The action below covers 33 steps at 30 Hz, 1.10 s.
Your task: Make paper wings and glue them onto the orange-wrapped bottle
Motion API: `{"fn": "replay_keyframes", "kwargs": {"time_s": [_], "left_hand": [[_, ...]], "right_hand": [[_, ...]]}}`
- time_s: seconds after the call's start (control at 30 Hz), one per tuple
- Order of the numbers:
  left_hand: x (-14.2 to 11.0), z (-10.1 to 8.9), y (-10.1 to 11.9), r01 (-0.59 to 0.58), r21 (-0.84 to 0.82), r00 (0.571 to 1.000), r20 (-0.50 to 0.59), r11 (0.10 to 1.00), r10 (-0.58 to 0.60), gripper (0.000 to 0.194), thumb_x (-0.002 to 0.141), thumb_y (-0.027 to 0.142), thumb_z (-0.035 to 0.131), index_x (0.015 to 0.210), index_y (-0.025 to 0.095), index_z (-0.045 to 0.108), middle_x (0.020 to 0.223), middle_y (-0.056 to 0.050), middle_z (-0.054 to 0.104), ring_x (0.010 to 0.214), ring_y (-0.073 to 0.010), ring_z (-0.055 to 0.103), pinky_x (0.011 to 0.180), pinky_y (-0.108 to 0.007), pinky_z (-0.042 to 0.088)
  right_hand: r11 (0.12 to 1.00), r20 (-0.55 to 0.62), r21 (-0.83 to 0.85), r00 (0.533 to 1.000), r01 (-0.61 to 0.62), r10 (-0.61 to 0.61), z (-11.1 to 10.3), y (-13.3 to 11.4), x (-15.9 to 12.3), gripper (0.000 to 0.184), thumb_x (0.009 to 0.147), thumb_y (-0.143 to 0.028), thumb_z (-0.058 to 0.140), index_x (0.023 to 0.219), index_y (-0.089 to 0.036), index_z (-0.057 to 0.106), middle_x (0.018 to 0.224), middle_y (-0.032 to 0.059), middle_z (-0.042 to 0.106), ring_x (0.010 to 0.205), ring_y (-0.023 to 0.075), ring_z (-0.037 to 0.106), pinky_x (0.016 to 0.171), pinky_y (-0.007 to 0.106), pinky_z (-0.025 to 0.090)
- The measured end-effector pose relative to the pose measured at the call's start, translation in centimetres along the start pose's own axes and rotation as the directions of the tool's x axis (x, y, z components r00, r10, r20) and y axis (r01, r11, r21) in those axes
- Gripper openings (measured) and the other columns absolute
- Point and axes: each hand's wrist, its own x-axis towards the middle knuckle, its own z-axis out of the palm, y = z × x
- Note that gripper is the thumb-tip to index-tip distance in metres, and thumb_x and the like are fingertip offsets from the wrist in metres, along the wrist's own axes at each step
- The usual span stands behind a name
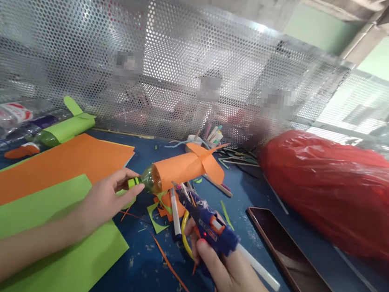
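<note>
My left hand (115, 193) pinches the green cap of a plastic bottle (148, 177). The bottle lies tilted, its body wrapped in orange paper (174, 169) with orange fins (206, 161) at the far end. In my right hand (216, 261) is a blue glue gun (203, 217) with a white glue stick (259, 268) coming out of its back. The gun's tip is close to the edge of the orange wrap; whether it touches cannot be made out. Below the bottle lie a marker (175, 212) and green and orange paper scraps (158, 219).
Orange sheets (69, 164) and green sheets (97, 257) cover the left side. A green-wrapped bottle (68, 129) and clear bottles (4, 117) lie behind them. At right are a phone (290, 255) and a large red plastic bag (332, 194). A perforated metal screen (175, 69) stands behind.
</note>
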Motion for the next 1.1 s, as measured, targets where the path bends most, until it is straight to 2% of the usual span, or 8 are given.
{"fn": "replay_keyframes", "kwargs": {"time_s": [0.17,0.3,0.47,0.67,0.8,0.93,1.1], "left_hand": [[-0.4,0.2,0.0,0.013,-0.054,1.000,-0.004,0.998,-0.013,0.034,0.084,0.053,0.057,0.100,0.023,0.059,0.073,0.002,0.056,0.069,-0.0189,0.058,0.067,-0.031,0.045],[-0.3,0.3,-0.1,0.026,-0.072,1.000,0.002,0.997,-0.026,0.033,0.084,0.052,0.058,0.100,0.023,0.060,0.075,0.002,0.057,0.071,-0.0192,0.058,0.067,-0.032,0.044],[-0.3,0.3,-0.2,0.028,-0.069,1.000,0.003,0.997,-0.027,0.033,0.084,0.051,0.058,0.101,0.023,0.060,0.075,0.002,0.057,0.071,-0.0188,0.057,0.067,-0.032,0.043],[-0.2,0.2,-0.4,0.023,-0.050,1.000,-0.001,0.998,-0.023,0.033,0.083,0.052,0.059,0.102,0.025,0.061,0.075,0.002,0.059,0.070,-0.0188,0.058,0.065,-0.031,0.044],[-0.2,0.3,-0.5,0.017,-0.043,1.000,-0.001,0.999,-0.017,0.033,0.083,0.052,0.059,0.100,0.025,0.062,0.074,0.002,0.059,0.068,-0.0188,0.058,0.065,-0.031,0.045],[-0.2,0.3,-0.5,0.017,-0.048,1.000,0.001,0.999,-0.017,0.033,0.083,0.052,0.058,0.101,0.024,0.062,0.079,0.000,0.063,0.073,-0.0202,0.060,0.067,-0.032,0.046],[-0.2,0.2,-0.2,0.027,-0.052,1.000,-0.002,0.998,-0.027,0.034,0.083,0.053,0.059,0.100,0.024,0.062,0.076,0.001,0.060,0.071,-0.0195,0.059,0.066,-0.032,0.045]], "right_hand": [[0.998,0.057,-0.053,0.998,0.019,-0.016,0.0,0.4,-0.7,0.046,0.097,-0.050,0.033,0.115,-0.021,0.065,0.112,0.0126,0.068,0.090,0.0257,0.068,0.082,0.038,0.058],[0.994,0.094,-0.103,0.995,-0.023,0.033,0.2,0.4,-0.7,0.054,0.094,-0.057,0.033,0.113,-0.018,0.066,0.103,0.0156,0.071,0.095,0.0297,0.068,0.089,0.044,0.055],[0.994,0.072,-0.097,0.996,-0.051,0.058,0.7,0.8,-0.8,0.053,0.093,-0.058,0.034,0.109,-0.018,0.065,0.098,0.0150,0.072,0.090,0.0292,0.070,0.086,0.044,0.057],[0.996,0.057,-0.071,0.997,-0.046,0.050,1.0,1.0,-0.7,0.052,0.092,-0.060,0.039,0.108,-0.018,0.066,0.108,0.0162,0.071,0.105,0.0316,0.066,0.096,0.050,0.050],[0.993,0.076,-0.096,0.994,-0.064,0.072,1.2,1.4,-0.8,0.062,0.092,-0.064,0.036,0.115,-0.015,0.065,0.127,0.0202,0.063,0.123,0.0349,0.055,0.103,0.053,0.041],[0.993,0.041,-0.105,0.998,-0.053,0.058,1.4,1.9,-0.8,0.068,0.092,-0.063,0.038,0.135,-0.012,0.052,0.144,0.0211,0.047,0.134,0.0336,0.043,0.106,0.050,0.037],[0.989,0.034,-0.097,0.993,-0.112,0.115,1.5,2.1,-0.6,0.077,0.091,-0.066,0.037,0.143,-0.009,0.043,0.146,0.0229,0.043,0.134,0.0333,0.041,0.107,0.048,0.035]]}}
